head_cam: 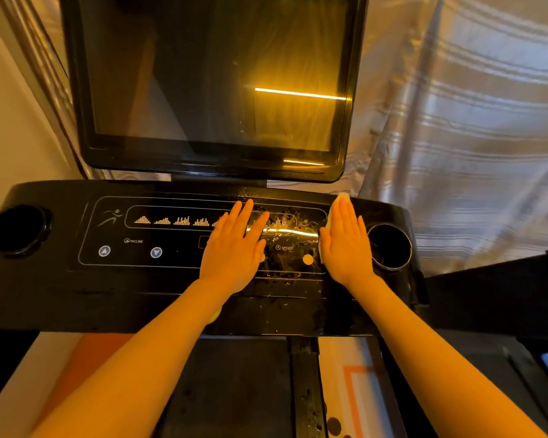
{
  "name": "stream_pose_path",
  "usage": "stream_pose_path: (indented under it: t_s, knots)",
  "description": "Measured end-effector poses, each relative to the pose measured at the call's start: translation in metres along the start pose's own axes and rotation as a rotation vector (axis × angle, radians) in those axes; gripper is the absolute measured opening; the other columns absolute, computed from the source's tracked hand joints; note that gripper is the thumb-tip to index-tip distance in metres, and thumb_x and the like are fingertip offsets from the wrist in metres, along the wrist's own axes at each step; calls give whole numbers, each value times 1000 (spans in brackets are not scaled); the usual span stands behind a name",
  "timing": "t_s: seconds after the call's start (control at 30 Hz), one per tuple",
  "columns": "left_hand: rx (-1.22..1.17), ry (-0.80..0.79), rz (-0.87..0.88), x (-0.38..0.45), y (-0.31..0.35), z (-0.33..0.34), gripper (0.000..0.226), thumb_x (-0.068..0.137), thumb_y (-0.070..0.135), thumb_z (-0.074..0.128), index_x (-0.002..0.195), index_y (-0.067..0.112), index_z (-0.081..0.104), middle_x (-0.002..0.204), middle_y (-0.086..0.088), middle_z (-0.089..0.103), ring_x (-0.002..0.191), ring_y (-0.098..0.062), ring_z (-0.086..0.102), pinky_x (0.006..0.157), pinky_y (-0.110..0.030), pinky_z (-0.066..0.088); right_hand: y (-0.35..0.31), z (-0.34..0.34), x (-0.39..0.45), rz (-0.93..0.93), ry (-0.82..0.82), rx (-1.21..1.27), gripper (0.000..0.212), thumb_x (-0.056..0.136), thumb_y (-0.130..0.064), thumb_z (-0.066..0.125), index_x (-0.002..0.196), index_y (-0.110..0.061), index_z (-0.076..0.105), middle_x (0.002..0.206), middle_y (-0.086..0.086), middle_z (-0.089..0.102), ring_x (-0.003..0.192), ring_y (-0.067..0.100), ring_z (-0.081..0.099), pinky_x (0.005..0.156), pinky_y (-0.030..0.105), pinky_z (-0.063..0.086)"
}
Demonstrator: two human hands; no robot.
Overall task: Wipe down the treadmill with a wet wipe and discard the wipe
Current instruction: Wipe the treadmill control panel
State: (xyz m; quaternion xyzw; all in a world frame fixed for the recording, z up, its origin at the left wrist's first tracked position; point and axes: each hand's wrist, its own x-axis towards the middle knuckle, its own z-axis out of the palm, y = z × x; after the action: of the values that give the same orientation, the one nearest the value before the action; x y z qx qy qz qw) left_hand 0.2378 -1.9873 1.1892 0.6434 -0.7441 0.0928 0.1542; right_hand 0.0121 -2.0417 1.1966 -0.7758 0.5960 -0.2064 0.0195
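The treadmill's black console [140, 279] fills the middle of the view, with a printed control panel and a dark screen [215, 77] standing behind it. My right hand [345, 245] lies flat with straight fingers on a white wet wipe [340, 197], pressing it onto the panel's right end, beside the right cup holder [389, 246]. Only the wipe's edges show past my fingertips and thumb side. My left hand [234, 248] rests flat and open on the panel's middle. Wet streaks glisten on the panel between my hands.
A second cup holder [16, 229] sits at the console's left end. The treadmill belt [228, 390] lies below the console. A striped curtain [472, 121] hangs behind on the right, and a wall stands at the left.
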Motion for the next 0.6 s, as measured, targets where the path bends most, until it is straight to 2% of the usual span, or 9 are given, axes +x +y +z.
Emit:
stream_pose_path:
  t_s: [0.1,0.23,0.37,0.53,0.6]
  knots:
    - [-40,8,0,1,0,0,53,102,37,42,152,22,31,161,-12,18,150,-31,11,117,-41,7,-10,7,-36,-35,-14,4,66,102,-36,36,157,-9,10,165,10,7,152,26,7,121,49,19]
    - [-84,25,-6,1,0,1,51,99,33,51,148,20,41,158,-14,29,147,-34,22,114,-42,14,-13,14,-87,-141,-100,12,67,100,-46,16,157,-18,-2,165,0,-7,151,13,-11,121,36,-1]
    - [-95,6,17,4,-4,-4,51,99,34,53,147,20,43,156,-15,32,146,-35,26,115,-46,21,6,8,-54,-193,-92,-79,67,100,-50,10,157,-17,1,165,2,-4,152,17,-7,121,39,0]
    - [-6,27,145,10,-30,-12,48,96,33,57,142,18,50,149,-16,44,139,-37,38,112,-50,29,12,0,8,-116,-69,-127,64,105,-39,27,158,-10,6,165,9,2,152,22,-1,123,46,8]
    - [26,41,143,9,-40,-9,48,100,39,48,144,20,47,151,-16,41,140,-37,37,112,-49,27,9,0,12,-85,-60,-96,64,105,-37,30,158,-10,6,166,9,2,152,23,-1,123,47,10]
